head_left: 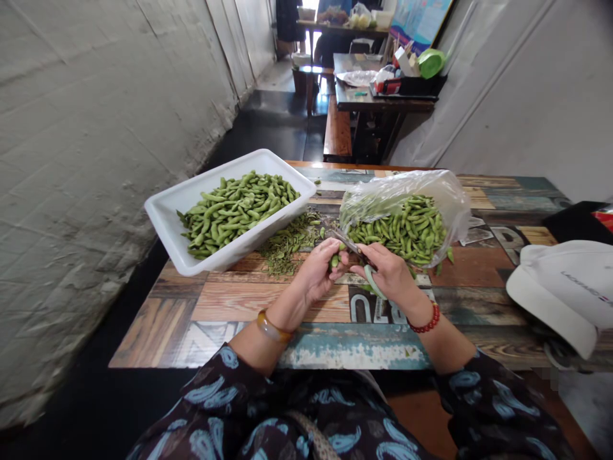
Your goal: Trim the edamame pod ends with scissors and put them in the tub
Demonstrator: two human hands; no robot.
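Note:
Over the middle of the table, my left hand (322, 268) is closed on a green soybean pod (336, 260). My right hand (385, 271) grips scissors (372, 281) with pale green handles, their blades reaching over toward the pod. To the left, a white plastic tub (230, 259) holds a heap of soybean pods (239, 207). Beside it lies a pile of small green trimmings (287, 246). Just beyond my right hand, a clear plastic bag (445, 185) lies on its side with many more pods (402, 230) at its mouth.
The patchwork wooden table (268, 300) spans the view. A white cap (565, 287) sits at its right edge. A rough white wall (96, 128) runs along the left. Farther back stand a second table (349, 64) with a green round item (431, 62) and a wooden bench (338, 128).

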